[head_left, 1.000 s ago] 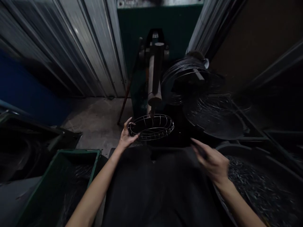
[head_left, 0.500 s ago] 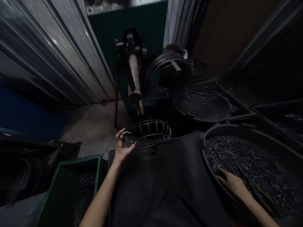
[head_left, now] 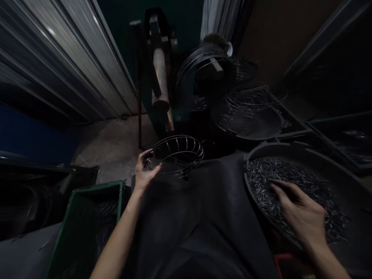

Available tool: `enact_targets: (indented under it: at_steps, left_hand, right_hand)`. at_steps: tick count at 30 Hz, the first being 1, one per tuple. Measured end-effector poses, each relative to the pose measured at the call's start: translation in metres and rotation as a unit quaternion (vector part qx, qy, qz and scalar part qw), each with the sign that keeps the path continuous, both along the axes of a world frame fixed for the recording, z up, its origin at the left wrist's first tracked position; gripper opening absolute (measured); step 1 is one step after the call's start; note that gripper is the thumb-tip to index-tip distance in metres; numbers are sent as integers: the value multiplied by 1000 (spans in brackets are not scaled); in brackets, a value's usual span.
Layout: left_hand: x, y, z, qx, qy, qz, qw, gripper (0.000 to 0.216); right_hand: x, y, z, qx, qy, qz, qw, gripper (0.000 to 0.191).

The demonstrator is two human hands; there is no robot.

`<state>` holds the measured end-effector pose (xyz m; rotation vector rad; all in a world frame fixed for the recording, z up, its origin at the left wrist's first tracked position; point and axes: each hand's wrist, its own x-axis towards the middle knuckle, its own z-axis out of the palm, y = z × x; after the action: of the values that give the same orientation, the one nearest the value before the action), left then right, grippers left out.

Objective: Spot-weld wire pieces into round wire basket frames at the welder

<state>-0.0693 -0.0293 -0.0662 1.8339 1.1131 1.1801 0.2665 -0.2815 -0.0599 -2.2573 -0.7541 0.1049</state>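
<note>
My left hand [head_left: 144, 170] grips the left side of a round wire basket [head_left: 186, 151], thumb at the near rim and fingers round the outside. The basket is tilted above the dark cloth [head_left: 203, 209] over my lap. On the right, my right hand [head_left: 303, 213] is over a wide black basin [head_left: 343, 166] of small shiny metal pieces [head_left: 270, 170]. Its thumb and fingertips come together just above the pieces. Whatever lies between them is too dark to make out.
A green crate [head_left: 120, 201] with metal pieces stands at lower left. Ahead are a machine's cylindrical bar [head_left: 159, 73], a wire coil [head_left: 200, 54] and another basin [head_left: 261, 133] with wire rings [head_left: 247, 97]. A red edge [head_left: 283, 256] shows below the right basin.
My right hand has moved from the basin's near left rim further in over the pieces. A yellow-marked item in the basin no longer shows. The left hand keeps its hold; the view has tilted down slightly.
</note>
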Motion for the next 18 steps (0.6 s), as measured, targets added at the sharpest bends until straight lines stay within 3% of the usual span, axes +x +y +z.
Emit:
enact_targets:
  at_steps: [3,5,7,9,14,16,18]
  left_hand:
    - [12,-2,9,39,49,-13,998,52]
    - [18,-3,16,68,65,-27,995,49]
    - [21,-3,22,93,69,-45,992,48]
    - [24,-1,26,107,78,-62,989,49]
    - [36,2,30,98,155,-99,978,53]
    - [41,1,34,93,181,-119,972,55]
    - [43,0,38,89,189,-133,969,56]
  right_hand:
    - [-31,26,-18,42,125,91,987,52]
    - [-39,35,-40,22,196,105,975,55]
    - [-41,42,-49,12,222,105,969,54]
    - [-46,52,-37,23,231,131,964,50]
    - [-83,113,39,76,236,310,918,34]
    - [-96,143,54,99,155,398,899,24]
    - [-102,167,55,102,7,466,879,23]
